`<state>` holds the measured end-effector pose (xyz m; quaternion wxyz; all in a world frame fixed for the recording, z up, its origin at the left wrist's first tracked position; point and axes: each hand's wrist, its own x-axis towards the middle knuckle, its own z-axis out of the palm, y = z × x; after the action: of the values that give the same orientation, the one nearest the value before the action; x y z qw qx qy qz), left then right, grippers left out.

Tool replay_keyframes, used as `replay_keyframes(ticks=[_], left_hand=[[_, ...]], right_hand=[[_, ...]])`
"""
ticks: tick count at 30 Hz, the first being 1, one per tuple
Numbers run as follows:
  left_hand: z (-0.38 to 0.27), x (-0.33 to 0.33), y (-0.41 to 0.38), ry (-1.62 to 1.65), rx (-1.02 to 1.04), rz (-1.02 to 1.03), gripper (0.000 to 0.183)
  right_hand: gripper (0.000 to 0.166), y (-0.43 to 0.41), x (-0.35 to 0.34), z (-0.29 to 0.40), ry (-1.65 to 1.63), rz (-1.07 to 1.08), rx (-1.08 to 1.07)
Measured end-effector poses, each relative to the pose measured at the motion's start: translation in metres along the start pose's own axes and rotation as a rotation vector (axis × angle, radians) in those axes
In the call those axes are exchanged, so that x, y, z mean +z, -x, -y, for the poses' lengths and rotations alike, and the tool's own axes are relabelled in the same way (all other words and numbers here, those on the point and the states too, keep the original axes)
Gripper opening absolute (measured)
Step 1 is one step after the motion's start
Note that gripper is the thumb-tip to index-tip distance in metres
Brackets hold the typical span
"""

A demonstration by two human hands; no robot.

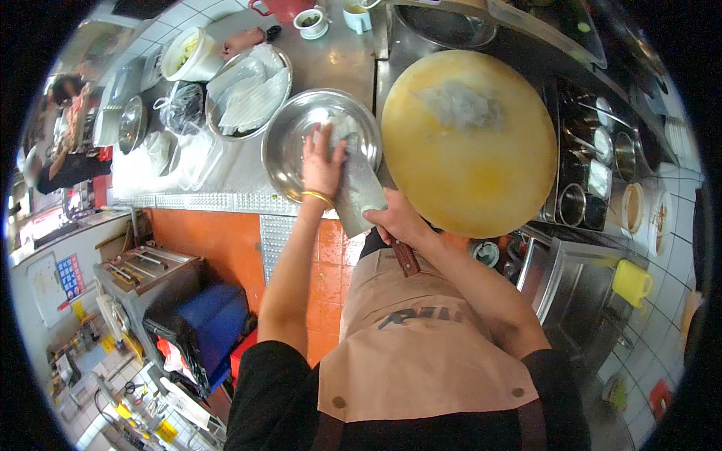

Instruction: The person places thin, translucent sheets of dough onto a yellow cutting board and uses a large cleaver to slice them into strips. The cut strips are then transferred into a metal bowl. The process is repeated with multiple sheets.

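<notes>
My right hand (397,217) is closed on the wooden handle of a broad-bladed cleaver (361,191). Its blade reaches over the rim of a shiny metal bowl (285,132). Inside that bowl my left hand (324,160), fingers spread, is beside the blade and some pale, translucent food pieces (344,125); whether it touches them I cannot tell. To the right lies a round, yellow-stained cutting board (474,180), with a heap of translucent whitish slices (462,105) on its far part.
A second metal bowl (287,93) holds large pale slabs. Near it are a white tub (197,62) of chopped food, a knotted plastic bag (183,107) and a cup (357,20). Containers with ladles (601,144) stand right of the board. Other people (67,163) are at far left.
</notes>
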<state>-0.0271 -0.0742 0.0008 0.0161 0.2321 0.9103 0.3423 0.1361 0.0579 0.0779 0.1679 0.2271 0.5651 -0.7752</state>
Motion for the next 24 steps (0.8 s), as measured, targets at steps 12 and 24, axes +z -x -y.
replay_keyframes(ticks=[12,24], left_hand=[[-0.039,0.004,-0.058,0.030,0.327,0.072,0.028],[-0.145,0.187,-0.095,0.260,0.337,0.001,0.045]], right_hand=[[0.031,0.099,-0.151,-0.011,-0.006,-0.559,0.013],[0.030,0.053,-0.281,-0.037,0.077,-0.722,-0.191]])
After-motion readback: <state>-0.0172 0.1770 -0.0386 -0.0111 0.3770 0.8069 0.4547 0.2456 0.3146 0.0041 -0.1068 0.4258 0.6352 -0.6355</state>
